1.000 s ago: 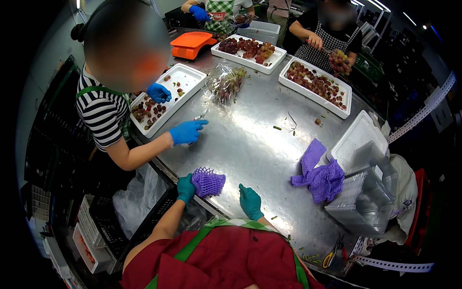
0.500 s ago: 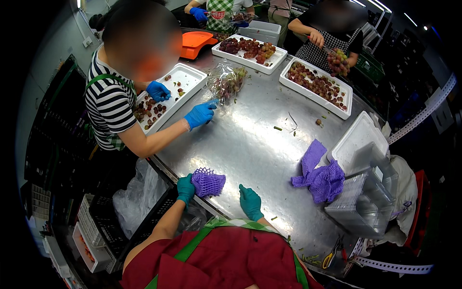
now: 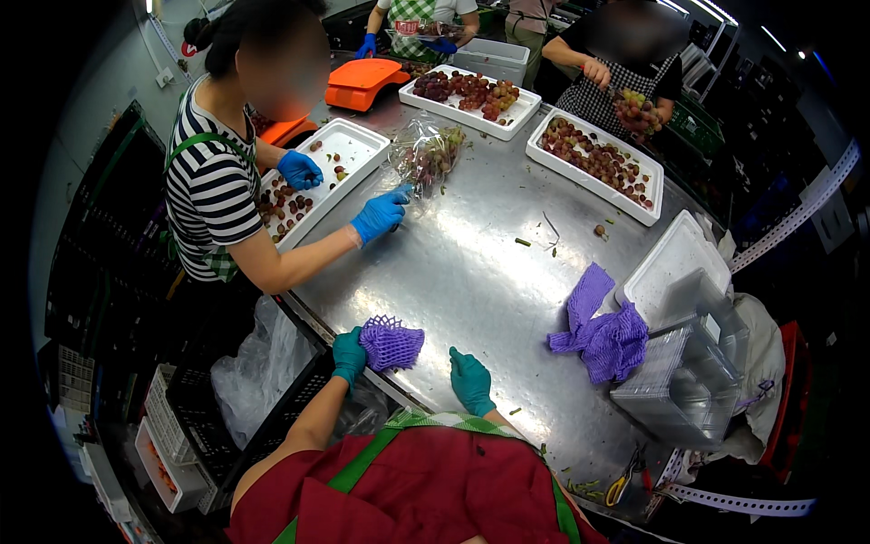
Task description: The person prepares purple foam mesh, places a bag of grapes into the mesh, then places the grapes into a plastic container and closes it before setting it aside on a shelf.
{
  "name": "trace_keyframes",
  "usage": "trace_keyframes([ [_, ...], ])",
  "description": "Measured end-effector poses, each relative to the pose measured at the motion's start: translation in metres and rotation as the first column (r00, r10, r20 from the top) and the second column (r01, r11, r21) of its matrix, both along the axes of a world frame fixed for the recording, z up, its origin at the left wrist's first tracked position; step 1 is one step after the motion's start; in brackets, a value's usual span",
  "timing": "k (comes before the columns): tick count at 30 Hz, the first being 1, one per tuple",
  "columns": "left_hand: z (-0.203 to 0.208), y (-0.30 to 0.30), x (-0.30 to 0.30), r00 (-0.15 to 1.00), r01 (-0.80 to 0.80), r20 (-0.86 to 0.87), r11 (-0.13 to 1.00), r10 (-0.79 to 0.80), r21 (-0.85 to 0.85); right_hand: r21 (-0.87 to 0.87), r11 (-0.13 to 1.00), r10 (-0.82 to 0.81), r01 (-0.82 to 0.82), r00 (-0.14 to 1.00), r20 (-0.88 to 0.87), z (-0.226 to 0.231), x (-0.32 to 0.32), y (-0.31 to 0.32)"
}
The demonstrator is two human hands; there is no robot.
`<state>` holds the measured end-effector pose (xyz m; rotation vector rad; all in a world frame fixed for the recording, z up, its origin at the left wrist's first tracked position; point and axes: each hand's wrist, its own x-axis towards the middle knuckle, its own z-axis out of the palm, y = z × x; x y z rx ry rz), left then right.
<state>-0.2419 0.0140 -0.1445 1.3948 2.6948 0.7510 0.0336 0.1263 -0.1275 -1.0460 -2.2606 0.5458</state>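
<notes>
In green gloves, my two hands are at the near edge of the metal table. My left hand (image 3: 350,357) is closed on the edge of a purple foam net sleeve (image 3: 393,347), whose mesh is spread over the table. My right hand (image 3: 471,381) lies on the metal with fingers extended and nothing visible in it. Farther right, a crumpled heap of purple foam nets (image 3: 612,337) lies beside a stack of clear plastic boxes (image 3: 680,381).
A co-worker's blue-gloved hand (image 3: 380,216) touches a clear bag of grapes (image 3: 424,161). White trays of grapes (image 3: 598,165) line the far side. An orange scale (image 3: 364,82) stands behind. Yellow-handled scissors (image 3: 620,488) lie near right; a black crate (image 3: 204,408) stands left.
My hands and the foam net stay almost still. The co-worker on the left has raised and shifted the head, and the far co-worker's hands have moved with a bag.
</notes>
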Motion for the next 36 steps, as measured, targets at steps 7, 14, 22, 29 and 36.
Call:
trace_keyframes([
  [7,0.0038,0.0012,0.0003,1.0,-0.008,0.014,1.0,0.008,-0.022,-0.001,1.0,-0.002,0.002,1.0,0.011,-0.0006,-0.0004,0.0005],
  [14,0.0051,0.0029,0.0012,1.0,0.003,0.011,1.0,-0.003,-0.008,0.003,1.0,-0.009,0.009,1.0,0.008,-0.0034,0.0007,0.0012],
  [22,-0.0011,0.0011,-0.0019,1.0,0.011,-0.011,1.0,-0.011,0.012,0.032,0.999,0.01,-0.01,1.0,-0.004,-0.0056,0.0002,0.0013],
  [29,0.0039,0.0025,0.0009,1.0,0.007,0.012,1.0,-0.008,0.024,0.044,0.999,0.009,-0.009,1.0,-0.01,-0.0077,0.0001,0.0012],
  [36,0.0026,0.0012,0.0009,1.0,0.002,0.011,1.0,-0.002,0.022,0.016,1.0,0.003,-0.003,1.0,-0.008,-0.0035,-0.0003,0.0],
])
